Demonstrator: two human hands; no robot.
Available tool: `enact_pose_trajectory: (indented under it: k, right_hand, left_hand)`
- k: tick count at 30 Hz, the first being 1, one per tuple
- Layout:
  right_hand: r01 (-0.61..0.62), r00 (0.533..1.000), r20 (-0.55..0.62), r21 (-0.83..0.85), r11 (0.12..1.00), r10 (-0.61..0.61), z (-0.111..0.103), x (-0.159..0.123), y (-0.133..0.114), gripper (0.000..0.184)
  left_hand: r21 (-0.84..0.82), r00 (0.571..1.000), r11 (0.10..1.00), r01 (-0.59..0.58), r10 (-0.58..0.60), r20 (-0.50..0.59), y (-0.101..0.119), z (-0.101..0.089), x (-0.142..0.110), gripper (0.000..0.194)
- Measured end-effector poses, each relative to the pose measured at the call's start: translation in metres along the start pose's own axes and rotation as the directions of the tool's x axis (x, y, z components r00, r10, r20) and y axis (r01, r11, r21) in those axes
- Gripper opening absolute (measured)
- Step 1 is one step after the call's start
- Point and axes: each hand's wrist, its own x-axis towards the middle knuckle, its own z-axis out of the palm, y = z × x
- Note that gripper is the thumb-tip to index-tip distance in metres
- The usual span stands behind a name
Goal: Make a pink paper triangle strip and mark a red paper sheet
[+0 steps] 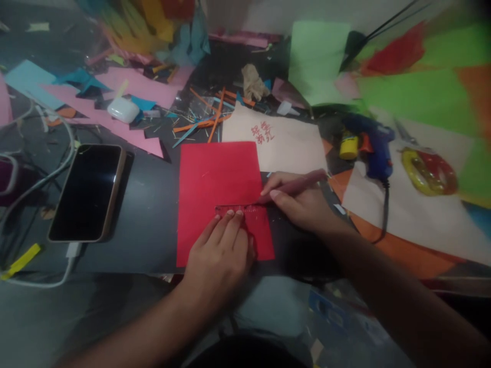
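Note:
A red sheet of paper [218,171] lies at the table's front edge. Across its lower half runs a clear ruler [251,208] with fine marks, its ends hard to make out. My left hand [220,245] rests on the sheet, fingers stretched out and their tips pressing on the ruler. Wrapped round a dusky pink pen [303,182], my right hand [303,207] is at the sheet's right edge. The pen slants up to the right, and its tip end is by the ruler's upper edge, partly hidden by my fingers.
Left stands a phone [86,194] on a charging cable. A cream sheet with red writing [291,143] lies behind the red paper. To the right are a blue glue gun [378,148] and scissors [427,171] on paper. Paper scraps [215,117] and an earbud case [123,109] are further back.

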Motion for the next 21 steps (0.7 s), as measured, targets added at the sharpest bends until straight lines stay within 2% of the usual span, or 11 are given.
enact_pose_trajectory:
  k: [13, 21]
  right_hand:
    - [-0.046, 0.992, -0.116, 0.045, 0.998, 0.051, 0.0027, -0.0012, 0.0039, 0.011]
    - [-0.041, 0.989, -0.142, 0.04, 0.998, 0.046, 0.002, -0.0016, 0.0044, 0.011]
  left_hand:
    - [0.018, 1.0, 1.0, -0.015, 0.015, -0.01, 0.001, -0.0016, 0.0007, 0.011]
    - [0.022, 1.0, 1.0, -0.008, 0.008, -0.008, 0.0019, -0.0003, 0.001, 0.011]
